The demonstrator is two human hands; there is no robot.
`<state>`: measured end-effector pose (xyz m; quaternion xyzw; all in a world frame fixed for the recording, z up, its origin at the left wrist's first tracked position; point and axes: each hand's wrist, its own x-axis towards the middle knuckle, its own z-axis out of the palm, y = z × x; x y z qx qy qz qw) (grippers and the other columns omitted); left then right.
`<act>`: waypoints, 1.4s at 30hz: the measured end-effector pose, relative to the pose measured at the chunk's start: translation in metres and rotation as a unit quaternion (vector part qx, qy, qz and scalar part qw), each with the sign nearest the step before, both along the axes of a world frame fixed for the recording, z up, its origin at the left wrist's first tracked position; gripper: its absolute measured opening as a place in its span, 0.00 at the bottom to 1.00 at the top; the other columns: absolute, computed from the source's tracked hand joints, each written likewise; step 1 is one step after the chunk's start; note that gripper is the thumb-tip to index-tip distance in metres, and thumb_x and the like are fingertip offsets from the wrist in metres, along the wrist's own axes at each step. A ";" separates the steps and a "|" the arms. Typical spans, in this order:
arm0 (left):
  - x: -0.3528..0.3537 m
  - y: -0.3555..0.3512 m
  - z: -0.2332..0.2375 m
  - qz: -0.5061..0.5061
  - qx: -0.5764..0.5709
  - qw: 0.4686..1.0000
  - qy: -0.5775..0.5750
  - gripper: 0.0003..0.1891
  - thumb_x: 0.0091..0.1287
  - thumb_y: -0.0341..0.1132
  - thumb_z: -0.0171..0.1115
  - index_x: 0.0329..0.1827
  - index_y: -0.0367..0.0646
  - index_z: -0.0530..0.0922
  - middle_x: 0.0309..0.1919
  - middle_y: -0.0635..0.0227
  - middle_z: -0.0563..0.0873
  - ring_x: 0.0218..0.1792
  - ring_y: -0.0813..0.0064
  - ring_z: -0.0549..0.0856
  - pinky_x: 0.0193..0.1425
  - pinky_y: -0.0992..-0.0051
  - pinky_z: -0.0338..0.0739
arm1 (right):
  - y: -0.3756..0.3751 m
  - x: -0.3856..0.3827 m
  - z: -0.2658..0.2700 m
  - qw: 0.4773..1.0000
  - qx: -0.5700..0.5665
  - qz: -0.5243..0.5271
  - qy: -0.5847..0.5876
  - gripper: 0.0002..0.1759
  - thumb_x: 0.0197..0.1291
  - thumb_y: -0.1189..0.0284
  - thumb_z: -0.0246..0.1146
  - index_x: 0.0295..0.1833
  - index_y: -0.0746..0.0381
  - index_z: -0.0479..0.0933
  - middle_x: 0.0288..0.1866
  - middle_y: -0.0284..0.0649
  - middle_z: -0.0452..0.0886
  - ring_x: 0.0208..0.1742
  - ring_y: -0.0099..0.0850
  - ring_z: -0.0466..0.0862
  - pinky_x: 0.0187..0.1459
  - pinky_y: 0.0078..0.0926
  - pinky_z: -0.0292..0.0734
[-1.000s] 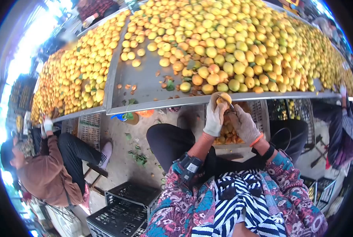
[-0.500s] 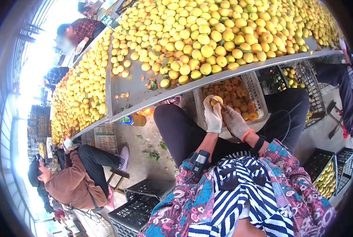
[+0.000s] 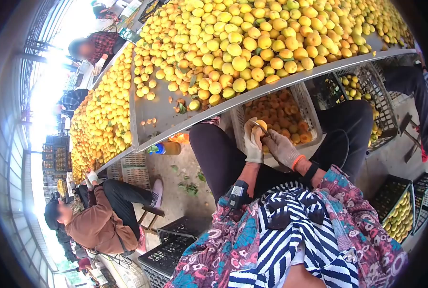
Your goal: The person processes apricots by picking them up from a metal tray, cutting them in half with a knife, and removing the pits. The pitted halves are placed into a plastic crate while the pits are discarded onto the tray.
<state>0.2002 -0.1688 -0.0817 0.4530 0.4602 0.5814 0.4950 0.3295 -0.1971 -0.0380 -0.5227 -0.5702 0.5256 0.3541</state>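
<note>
My left hand [image 3: 253, 141], in a pale work glove, is closed round a yellow-orange fruit [image 3: 261, 124]. Close beside it, my gloved right hand [image 3: 280, 148] has its fingers wrapped round a small thin tool whose tip meets the fruit; the handle is hidden in the glove. Both hands are above my lap, at the near edge of a crate [image 3: 313, 113] of orange fruit pieces. Beyond the crate, a metal-rimmed table [image 3: 163, 98] bears a large heap of whole yellow fruit [image 3: 252, 43].
A person in brown [image 3: 96, 223] sits at the left, and another in checks [image 3: 101, 45] is across the table. Black crates [image 3: 168, 254] stand at lower left, more crates of fruit [image 3: 398, 211] at right. A bottle [image 3: 170, 148] lies under the table edge.
Both hands remain together at the fruit, with the left hand turned slightly around it. The whole view has shifted a little, so the table edge appears higher at the right.
</note>
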 end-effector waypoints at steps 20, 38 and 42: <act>-0.005 -0.010 0.059 -0.160 0.078 0.983 0.049 0.35 0.71 0.59 0.46 0.68 0.38 0.63 0.58 0.58 0.75 0.59 0.68 0.77 0.63 0.73 0.69 | 0.011 0.020 0.062 0.988 -0.055 -0.001 0.142 0.22 0.56 0.67 0.72 0.53 0.64 0.76 0.41 0.36 0.84 0.42 0.18 0.80 0.44 0.19 0.78; 0.028 -0.022 0.055 -0.074 0.059 0.991 0.098 0.24 0.69 0.37 0.49 0.66 0.38 0.64 0.57 0.62 0.72 0.56 0.72 0.74 0.64 0.74 0.65 | 0.006 0.001 0.009 0.941 -0.082 -0.236 0.228 0.16 0.62 0.66 0.65 0.46 0.69 0.77 0.34 0.35 0.82 0.33 0.20 0.80 0.34 0.18 0.77; 0.024 -0.030 0.065 -0.088 0.092 0.978 0.165 0.24 0.68 0.35 0.48 0.67 0.39 0.63 0.54 0.62 0.74 0.48 0.75 0.75 0.55 0.76 0.71 | 0.021 0.002 -0.006 0.910 -0.140 -0.291 0.259 0.13 0.62 0.66 0.63 0.41 0.67 0.77 0.26 0.34 0.79 0.22 0.21 0.76 0.23 0.20 0.72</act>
